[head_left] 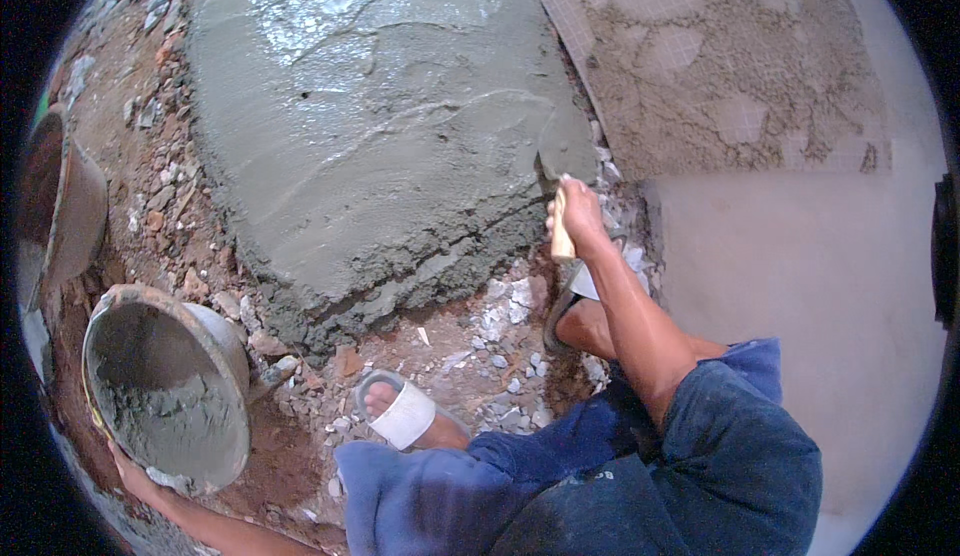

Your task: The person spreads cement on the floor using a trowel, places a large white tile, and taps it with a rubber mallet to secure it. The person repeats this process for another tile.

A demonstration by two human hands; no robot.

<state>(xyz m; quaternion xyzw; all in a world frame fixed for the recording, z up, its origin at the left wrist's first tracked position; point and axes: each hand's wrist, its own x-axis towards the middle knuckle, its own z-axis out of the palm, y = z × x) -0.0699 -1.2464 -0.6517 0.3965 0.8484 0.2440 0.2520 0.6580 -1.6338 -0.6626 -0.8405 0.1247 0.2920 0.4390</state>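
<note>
I had the right hand (578, 214) closed around a pale-handled trowel (562, 236), blade at the near right corner of the wet concrete (380, 146); left hand (130, 471) touched the tilted bucket (155, 346) low down, grip unclear to me.

Above the wet cement (370, 136) we have open air where a hand could pass. Our right fingers (550, 210) and the wooden handle (563, 241) fill its near right corner. On our left, the grey bucket (150, 346) is in the way, but its mouth is open. Another bucket (85, 211) stands past it. Between the grey bucket and our left sandal (405, 416), we see a gap.
</note>
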